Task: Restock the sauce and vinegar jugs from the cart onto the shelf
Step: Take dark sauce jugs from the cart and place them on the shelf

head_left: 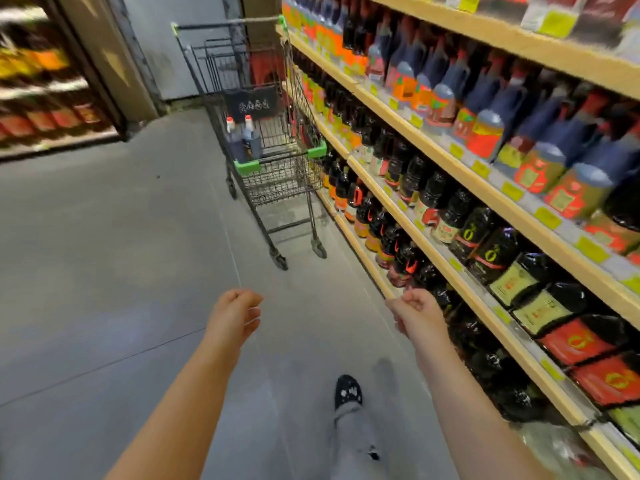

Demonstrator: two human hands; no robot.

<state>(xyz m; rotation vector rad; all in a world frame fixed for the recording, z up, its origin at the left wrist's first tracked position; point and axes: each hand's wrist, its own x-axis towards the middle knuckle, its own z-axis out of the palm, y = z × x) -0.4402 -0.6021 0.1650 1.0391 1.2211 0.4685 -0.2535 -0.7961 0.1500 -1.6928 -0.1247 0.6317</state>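
A dark wire shopping cart (277, 174) with green corner bumpers stands ahead in the aisle, close against the shelf. Two dark jugs (242, 140) with red-and-white caps stand upright in its basket at the near left corner. The wooden shelf unit (433, 216) runs along the right, its tiers packed with dark sauce and vinegar jugs. My left hand (237, 315) and my right hand (417, 311) hang out in front of me over the floor, well short of the cart. Both have loosely curled fingers and hold nothing.
Grey floor (121, 254) stretches to the left of the cart. Another stocked shelf (45, 88) stands at the far left, beside a pillar (104, 57). My foot in a dark shoe (348, 393) is below my hands.
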